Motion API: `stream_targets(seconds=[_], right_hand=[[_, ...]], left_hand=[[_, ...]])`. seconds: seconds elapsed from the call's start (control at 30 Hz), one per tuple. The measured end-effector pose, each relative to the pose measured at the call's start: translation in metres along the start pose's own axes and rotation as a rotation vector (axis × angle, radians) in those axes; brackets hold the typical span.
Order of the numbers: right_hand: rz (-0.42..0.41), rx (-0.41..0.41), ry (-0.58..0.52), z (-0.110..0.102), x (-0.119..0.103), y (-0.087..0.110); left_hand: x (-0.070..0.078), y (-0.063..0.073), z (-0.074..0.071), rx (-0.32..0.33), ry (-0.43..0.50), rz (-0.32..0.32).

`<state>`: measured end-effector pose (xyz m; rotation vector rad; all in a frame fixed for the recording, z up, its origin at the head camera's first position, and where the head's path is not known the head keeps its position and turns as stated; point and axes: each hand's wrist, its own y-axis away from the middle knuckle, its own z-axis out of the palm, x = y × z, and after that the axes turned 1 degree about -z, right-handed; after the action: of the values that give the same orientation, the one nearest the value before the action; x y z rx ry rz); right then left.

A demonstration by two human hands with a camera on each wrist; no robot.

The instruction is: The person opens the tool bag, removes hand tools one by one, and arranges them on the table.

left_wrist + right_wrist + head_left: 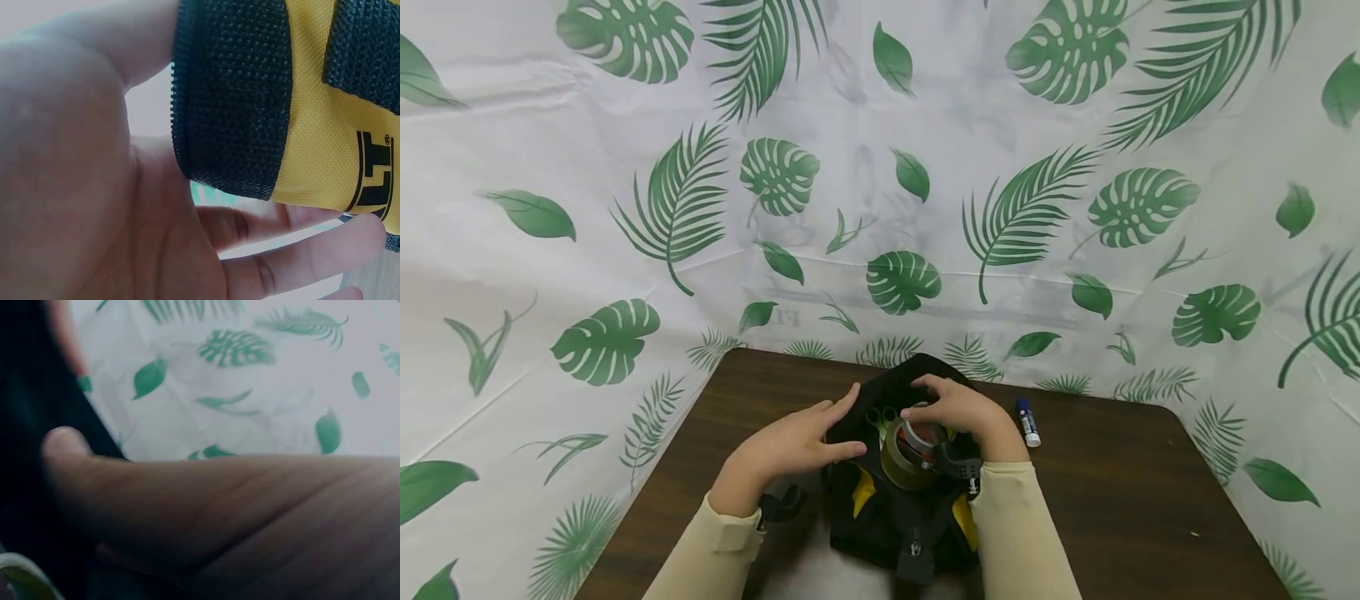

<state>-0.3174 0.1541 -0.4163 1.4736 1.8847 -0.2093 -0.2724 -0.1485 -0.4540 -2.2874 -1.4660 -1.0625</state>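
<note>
A black and yellow tool bag (898,517) stands with its top spread wide. Inside it are a tape roll (898,467) and green-handled scissors (880,421). My left hand (797,442) is at the bag's left side, thumb and index finger spread apart. In the left wrist view, the zippered black rim (237,100) lies between thumb and fingers, and the straight fingers run along the yellow side. My right hand (962,408) reaches over the right side, thumb above the tape roll, fingers loosely bent. The right wrist view has its thumb (69,444) in front of the black fabric.
A blue and white glue stick (1028,423) lies right of the bag on the dark brown table (1120,483). Behind the table hangs a white cloth (865,225) printed with green leaves. A small pale scrap (1194,533) is at the table's right.
</note>
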Motion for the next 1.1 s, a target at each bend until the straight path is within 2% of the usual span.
stream_targets(seconds=[0.4, 0.73, 0.9, 1.1], right_hand=[[0.053, -0.033, 0.093, 0.023, 0.025, -0.02], [0.078, 0.028, 0.117, 0.029, 0.029, -0.02], [0.03, 0.067, 0.11, 0.029, 0.026, -0.014], [-0.121, 0.069, 0.005, 0.019, 0.026, -0.006]], left_hand=[[0.001, 0.002, -0.003, -0.008, 0.002, -0.012], [-0.002, 0.001, -0.001, -0.007, 0.005, -0.009], [-0.003, 0.001, 0.0, -0.006, 0.003, -0.008], [-0.003, 0.0, -0.001, 0.002, -0.007, -0.009]])
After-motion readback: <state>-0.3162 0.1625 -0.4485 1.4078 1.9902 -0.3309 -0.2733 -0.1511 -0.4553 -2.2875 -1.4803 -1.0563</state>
